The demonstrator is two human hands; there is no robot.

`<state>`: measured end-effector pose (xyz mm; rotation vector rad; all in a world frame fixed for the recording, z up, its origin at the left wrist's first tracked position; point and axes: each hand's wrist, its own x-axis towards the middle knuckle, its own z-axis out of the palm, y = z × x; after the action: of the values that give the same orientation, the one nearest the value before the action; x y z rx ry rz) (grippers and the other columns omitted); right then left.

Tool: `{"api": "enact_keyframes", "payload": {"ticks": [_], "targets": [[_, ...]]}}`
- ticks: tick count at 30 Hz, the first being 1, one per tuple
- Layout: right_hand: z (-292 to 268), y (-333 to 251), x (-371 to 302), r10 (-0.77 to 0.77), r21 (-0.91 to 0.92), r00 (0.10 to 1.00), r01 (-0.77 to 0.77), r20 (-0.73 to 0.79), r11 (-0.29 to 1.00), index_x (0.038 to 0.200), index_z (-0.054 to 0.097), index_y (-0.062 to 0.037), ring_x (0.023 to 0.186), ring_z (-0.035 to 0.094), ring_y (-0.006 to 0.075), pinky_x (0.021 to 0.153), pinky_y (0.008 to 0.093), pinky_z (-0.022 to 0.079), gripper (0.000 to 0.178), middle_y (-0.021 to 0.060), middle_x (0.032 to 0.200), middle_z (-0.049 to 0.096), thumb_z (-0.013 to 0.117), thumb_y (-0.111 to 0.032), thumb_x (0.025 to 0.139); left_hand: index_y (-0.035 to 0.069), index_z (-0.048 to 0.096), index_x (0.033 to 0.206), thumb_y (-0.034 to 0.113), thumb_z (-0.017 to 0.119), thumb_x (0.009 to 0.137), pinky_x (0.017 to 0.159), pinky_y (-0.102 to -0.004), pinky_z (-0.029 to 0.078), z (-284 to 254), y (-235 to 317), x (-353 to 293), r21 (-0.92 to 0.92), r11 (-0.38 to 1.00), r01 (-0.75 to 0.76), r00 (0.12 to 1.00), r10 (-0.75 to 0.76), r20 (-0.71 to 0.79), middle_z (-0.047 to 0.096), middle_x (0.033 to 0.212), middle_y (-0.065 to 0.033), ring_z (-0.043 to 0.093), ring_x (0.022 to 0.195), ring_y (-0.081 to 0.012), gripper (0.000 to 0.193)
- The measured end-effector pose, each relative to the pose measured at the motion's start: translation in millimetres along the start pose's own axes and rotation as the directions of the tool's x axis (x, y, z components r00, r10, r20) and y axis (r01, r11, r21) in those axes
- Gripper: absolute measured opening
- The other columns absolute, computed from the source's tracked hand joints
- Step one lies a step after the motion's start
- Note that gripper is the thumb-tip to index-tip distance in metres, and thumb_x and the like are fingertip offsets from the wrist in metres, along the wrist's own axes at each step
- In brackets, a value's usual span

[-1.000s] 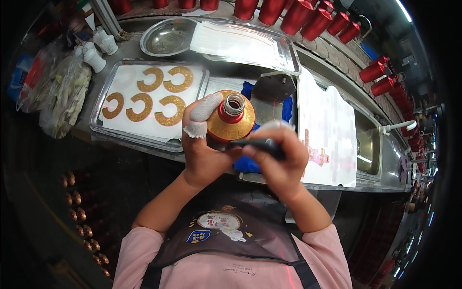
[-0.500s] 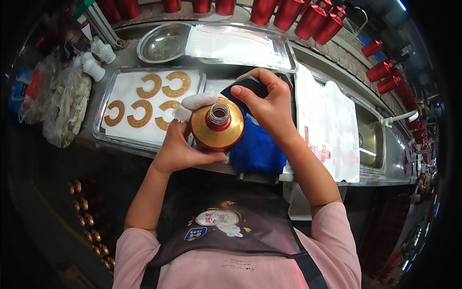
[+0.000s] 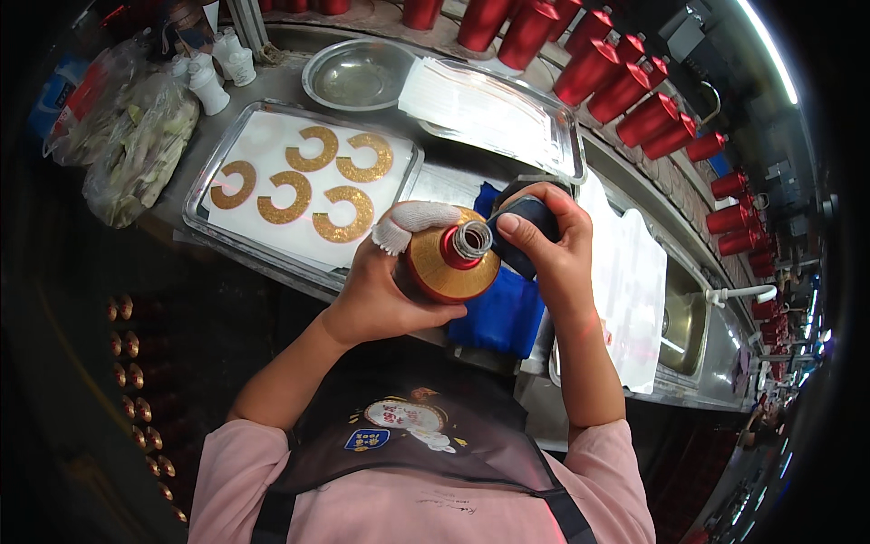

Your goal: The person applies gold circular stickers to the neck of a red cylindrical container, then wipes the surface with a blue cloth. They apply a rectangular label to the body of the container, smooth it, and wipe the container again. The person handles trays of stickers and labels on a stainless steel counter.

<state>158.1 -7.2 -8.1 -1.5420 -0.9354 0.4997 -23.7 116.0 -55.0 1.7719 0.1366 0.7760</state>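
My left hand (image 3: pixel 376 304) is wrapped round a red bottle with a gold shoulder (image 3: pixel 435 272). A white knitted finger sleeve (image 3: pixel 421 218) covers one of its fingers. The open threaded glass mouth (image 3: pixel 473 239) leans up and to the right. In my right hand (image 3: pixel 566 258) is a dark, flat, flexible-looking pad (image 3: pixel 527 231), gripped between thumb and fingers, its edge against or close beside the bottle's shoulder. Below that hand lies a blue cloth (image 3: pixel 498 317). On the left, gold C-shaped decals (image 3: pixel 344 215) rest on white paper in a metal tray (image 3: pixel 249 234).
Behind are a metal bowl (image 3: pixel 315 80) and a tray (image 3: pixel 573 150) of white sheets. Red bottles (image 3: pixel 528 34) line a curved conveyor (image 3: pixel 625 159) at the back. A sink (image 3: pixel 686 322) with a white faucet (image 3: pixel 743 294) is right; a plastic bag (image 3: pixel 136 163) sits left.
The bottle has tipped, its mouth swinging to the right. My right hand has brought the pad from behind the bottle round to its right side. The whole view has shifted and turned.
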Motion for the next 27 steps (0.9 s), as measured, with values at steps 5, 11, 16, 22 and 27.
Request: {"api": "enact_keyframes", "payload": {"ticks": [5,11,16,22,27], "targets": [[2.7,-12.4,35.1,0.031,-0.076,0.99,-0.021,0.134,0.997,0.094,0.068,-0.001,0.079,0.061,0.007,0.075,0.0217,0.049,0.025,-0.0002,0.084,0.065,0.083,-0.017,0.082,0.005,0.035,0.149,0.011,0.095,0.061,0.11,-0.0377,0.043,-24.5,2.4,16.1,-0.027,0.995,0.091,0.976,-0.084,0.203,0.052,0.143,-0.0146,0.055,0.129,-0.0266,0.107],[16.9,-21.4,63.6,0.006,0.039,0.92,-0.023,0.391,0.999,0.094,0.07,-0.0009,0.079,0.061,0.0078,0.078,0.0236,0.05,0.031,-0.0003,0.083,0.066,0.087,-0.021,0.077,0.006,0.01,0.157,0.013,0.096,0.062,0.115,-0.0397,0.037,-27.2,-2.8,11.4,-0.181,0.944,0.274,0.942,-0.226,0.25,0.047,0.142,-0.0174,0.047,0.136,-0.0266,0.129],[28.2,-25.3,83.0,0.085,0.033,0.9,-0.109,0.428,0.993,0.095,0.07,-0.001,0.079,0.06,0.0061,0.074,0.023,0.05,0.026,-0.0005,0.082,0.067,0.085,-0.015,0.079,0.001,0.021,0.152,0.017,0.097,0.064,0.114,-0.0387,0.038,-23.3,-9.1,8.6,-0.165,0.936,0.311,0.922,-0.255,0.292,0.047,0.143,-0.0162,0.047,0.136,-0.0256,0.117],[30.1,-23.6,90.8,0.123,-0.081,0.891,-0.097,0.437,0.992,0.091,0.069,-0.0015,0.078,0.059,0.0058,0.071,0.023,0.049,0.025,-0.0005,0.081,0.066,0.086,-0.014,0.078,-0.002,0.04,0.146,0.017,0.098,0.062,0.113,-0.0369,0.04,-26.5,-7.1,12.2,-0.151,0.944,0.292,0.93,-0.244,0.275,0.055,0.139,-0.0125,0.052,0.132,-0.0216,0.104],[19.1,-20.9,76.9,0.047,-0.196,0.952,0.014,0.303,0.98,0.09,0.069,-0.0012,0.076,0.059,0.0064,0.071,0.0228,0.049,0.023,-0.0008,0.081,0.066,0.084,-0.014,0.077,0.0,0.035,0.151,0.016,0.096,0.066,0.115,-0.0375,0.038,-23.0,-7.8,7.1,-0.1,0.97,0.22,0.955,-0.193,0.227,0.051,0.144,-0.0122,0.048,0.136,-0.0216,0.106]]}}
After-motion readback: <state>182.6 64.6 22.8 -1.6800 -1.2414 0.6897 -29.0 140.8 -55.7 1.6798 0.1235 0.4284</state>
